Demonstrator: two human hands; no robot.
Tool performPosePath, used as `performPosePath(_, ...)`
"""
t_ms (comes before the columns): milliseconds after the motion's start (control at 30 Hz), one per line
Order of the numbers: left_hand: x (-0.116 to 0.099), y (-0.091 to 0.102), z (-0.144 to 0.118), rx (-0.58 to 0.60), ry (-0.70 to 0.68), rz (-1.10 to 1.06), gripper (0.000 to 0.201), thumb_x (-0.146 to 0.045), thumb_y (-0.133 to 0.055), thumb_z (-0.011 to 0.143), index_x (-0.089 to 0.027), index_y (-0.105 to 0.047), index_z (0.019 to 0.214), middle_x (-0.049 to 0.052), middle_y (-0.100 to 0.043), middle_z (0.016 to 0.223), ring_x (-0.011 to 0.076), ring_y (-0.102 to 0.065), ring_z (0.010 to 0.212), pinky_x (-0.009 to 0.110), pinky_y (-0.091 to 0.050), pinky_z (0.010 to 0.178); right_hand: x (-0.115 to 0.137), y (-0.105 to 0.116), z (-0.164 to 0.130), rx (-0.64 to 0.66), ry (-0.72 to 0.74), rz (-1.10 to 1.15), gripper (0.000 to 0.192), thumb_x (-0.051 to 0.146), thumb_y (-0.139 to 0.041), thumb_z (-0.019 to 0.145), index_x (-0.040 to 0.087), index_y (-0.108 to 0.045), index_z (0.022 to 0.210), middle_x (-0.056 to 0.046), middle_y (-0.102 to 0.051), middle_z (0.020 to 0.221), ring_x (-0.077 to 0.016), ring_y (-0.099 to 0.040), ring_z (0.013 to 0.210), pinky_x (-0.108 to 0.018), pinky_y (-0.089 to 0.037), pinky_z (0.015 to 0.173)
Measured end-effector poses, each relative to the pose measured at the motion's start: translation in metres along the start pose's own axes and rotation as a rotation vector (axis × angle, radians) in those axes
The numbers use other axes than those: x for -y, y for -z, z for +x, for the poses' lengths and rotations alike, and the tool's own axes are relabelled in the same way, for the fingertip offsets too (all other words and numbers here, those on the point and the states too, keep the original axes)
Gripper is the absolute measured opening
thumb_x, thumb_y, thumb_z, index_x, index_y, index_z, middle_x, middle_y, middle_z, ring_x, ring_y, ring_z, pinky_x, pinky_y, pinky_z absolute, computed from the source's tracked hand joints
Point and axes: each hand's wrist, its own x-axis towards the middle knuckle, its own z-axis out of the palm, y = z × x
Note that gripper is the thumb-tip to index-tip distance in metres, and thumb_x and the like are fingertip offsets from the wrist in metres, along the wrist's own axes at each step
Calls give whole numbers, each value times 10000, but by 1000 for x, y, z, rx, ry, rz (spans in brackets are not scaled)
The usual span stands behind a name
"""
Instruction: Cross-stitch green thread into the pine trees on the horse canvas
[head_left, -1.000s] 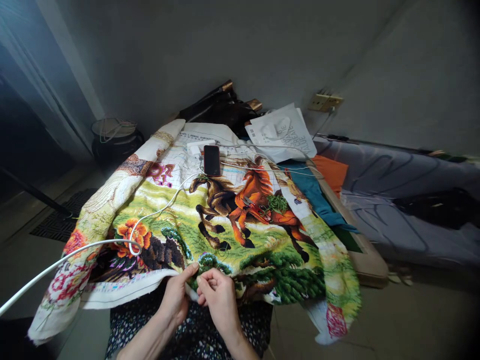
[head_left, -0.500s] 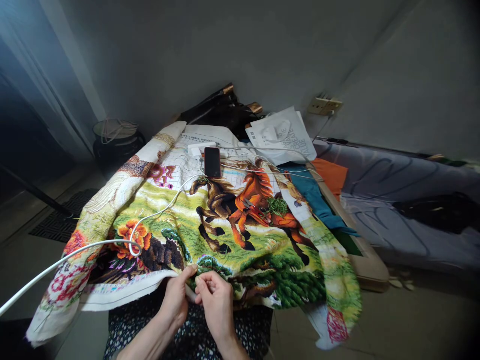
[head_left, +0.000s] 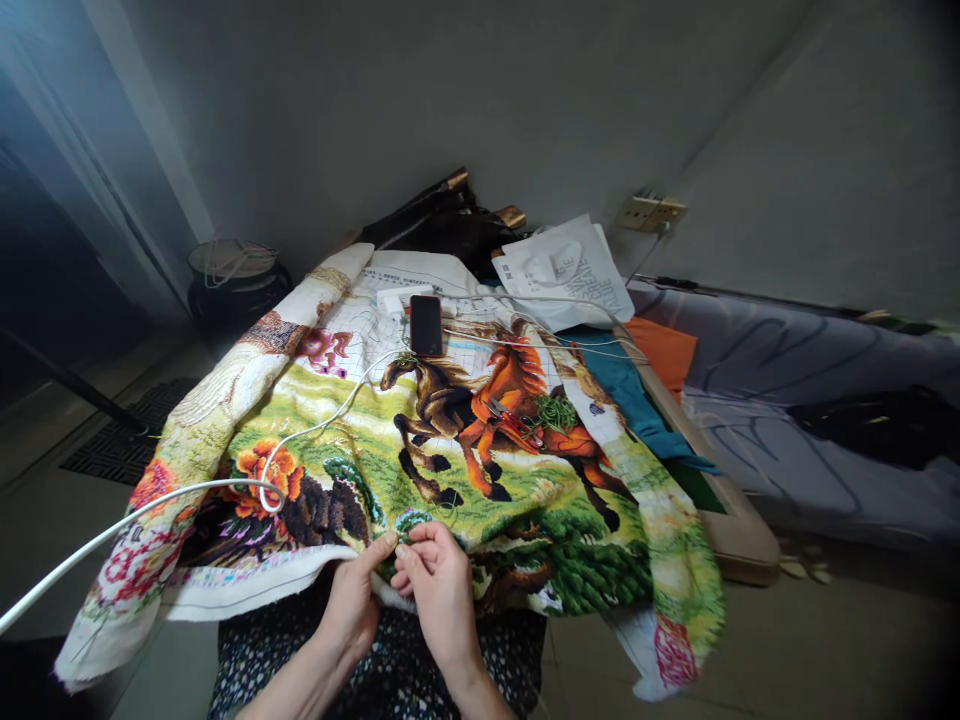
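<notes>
Embroidered cloth (head_left: 517, 475), one: we have it spread under and beyond our fingers. Left hand (head_left: 354, 595): thumb atop, pinching the near edge. Right hand (head_left: 439, 595): thumb and forefinger pressed together, just beside the left; anything between, we cannot tell. Beyond our fingers: phone (head_left: 426, 326); rightward, green thread bundle (head_left: 555, 411).

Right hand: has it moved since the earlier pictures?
Yes, slightly. The right hand has shifted forward, away from the body, and is now a little nearer the phone, which lies unmoved on the embroidered cloth.
</notes>
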Motion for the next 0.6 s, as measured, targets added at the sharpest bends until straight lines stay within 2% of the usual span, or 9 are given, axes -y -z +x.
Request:
performPosePath(100,-2,1,-1,45,2,-14,262,-291,-837,534,-99,-711,659,24,-667,625,135,-566,589,260,-453,568,7,3,5,80,107,-154,212,304,-544,830,193,-547,1011,28,-610,605,-168,-637,537,-238,-502,505)
performPosePath(200,-5,2,-2,88,16,-4,264,-306,-829,563,-95,-727,683,40,-697,652,146,-594,611,272,-478,616,15,5,11,144,144,-299,139,281,-457,871,197,-568,879,26,-592,592,-153,-629,504,-226,-479,490)
performPosePath(267,-6,2,-3,99,32,0,275,-317,-826,576,-94,-737,710,58,-716,670,175,-627,637,300,-498,650,24,10,14,138,125,-311,178,296,-432,888,199,-538,782,28,-578,571,-131,-593,437,-204,-434,431)
performPosePath(333,-7,1,-4,93,54,-11,288,-306,-824,581,-96,-746,763,85,-744,730,226,-671,725,345,-520,722,37,24,19,78,131,-179,212,372,-448,902,201,-517,798,13,-617,646,-109,-571,415,-190,-413,395)
performPosePath(400,-8,0,-5,72,74,-25,291,-283,-822,584,-97,-749,796,107,-760,781,268,-692,811,384,-527,792,55,49,25,-5,169,99,256,469,-499,885,214,-491,858,-3,-651,764,-93,-554,415,-196,-430,389)
performPosePath(467,-8,-1,-6,52,68,-37,278,-264,-822,582,-98,-748,792,111,-765,786,285,-699,849,400,-529,829,73,79,31,-58,211,415,279,484,-597,833,237,-468,860,48,-600,672,-80,-484,375,-198,-430,378)
performPosePath(533,-7,-2,-6,51,53,-47,262,-259,-823,580,-101,-747,775,109,-768,781,294,-701,871,409,-530,849,84,103,36,-125,344,618,299,415,-670,804,229,-444,743,105,-466,575,-44,-393,382,-231,-527,554)
performPosePath(600,-7,-2,-5,52,45,-57,265,-259,-826,576,-105,-747,776,108,-769,783,299,-702,884,415,-530,858,83,112,37,-186,444,622,300,367,-677,815,221,-444,698,109,-412,561,-42,-362,414,-277,-542,697)
